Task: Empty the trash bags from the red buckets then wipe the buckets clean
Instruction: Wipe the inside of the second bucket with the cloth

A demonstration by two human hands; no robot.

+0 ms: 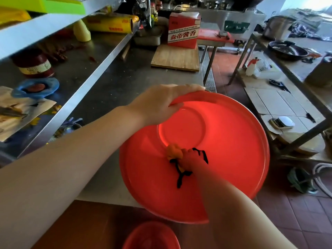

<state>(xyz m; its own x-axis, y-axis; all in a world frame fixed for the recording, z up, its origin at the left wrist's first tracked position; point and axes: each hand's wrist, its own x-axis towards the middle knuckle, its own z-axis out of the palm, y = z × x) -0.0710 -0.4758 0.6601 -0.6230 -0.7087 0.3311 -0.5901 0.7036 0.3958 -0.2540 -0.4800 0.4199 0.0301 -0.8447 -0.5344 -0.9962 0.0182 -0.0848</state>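
A large red bucket (224, 141) stands at the steel counter's right end, and I look straight down into it. My left hand (161, 103) grips its far-left rim, thumb inside and fingers over the edge. My right hand (188, 159) reaches down inside the bucket and holds a bunched cloth (174, 152) with a black edge against the inner wall near the bottom. No trash bag shows inside this bucket. A second red bucket (150, 236) sits below, at the bottom edge of the frame, only partly in view.
The steel counter (116, 83) carries a wooden cutting board (176, 58) and a red carton (184, 29) at the far end. A shelf on the left holds a jar, cling-film rolls and a blue dish. Metal racks with pans stand right across the tiled floor (296, 212).
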